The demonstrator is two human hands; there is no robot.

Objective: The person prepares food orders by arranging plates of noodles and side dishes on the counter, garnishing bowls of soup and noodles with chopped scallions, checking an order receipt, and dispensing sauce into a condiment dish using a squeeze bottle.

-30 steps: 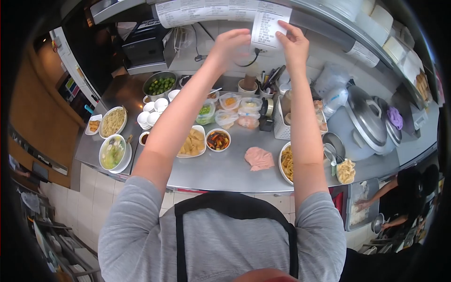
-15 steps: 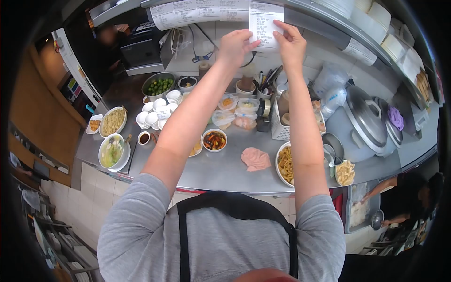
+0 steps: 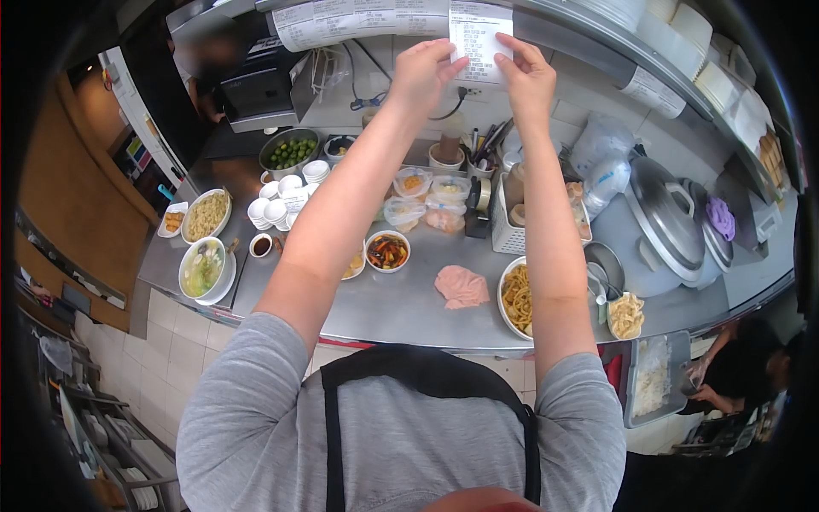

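Note:
Both arms reach up to a printed order slip [image 3: 480, 38] at the edge of the overhead shelf. My left hand [image 3: 424, 75] pinches its left side, and my right hand [image 3: 527, 72] pinches its right side. Beside it, a row of similar slips [image 3: 367, 19] hangs along the shelf edge. On the counter below my arms are a white bowl of dark sauced food [image 3: 388, 252], a crumpled pink cloth [image 3: 461, 287] and a bowl of noodles [image 3: 517, 297], partly hidden by my right forearm.
The steel counter [image 3: 409, 311] also bears a soup bowl [image 3: 205, 270], a rice dish [image 3: 206, 216], stacked white cups [image 3: 275, 212], limes [image 3: 290, 154], a white basket [image 3: 510, 237] and a large lidded pot [image 3: 665, 213]. A co-worker [image 3: 742, 367] stands at the right by a grey tub [image 3: 657, 418].
The slip has shifted slightly left between my hands, which stay in nearly the same place. The co-worker at the right has drawn their hands together, away from the tub.

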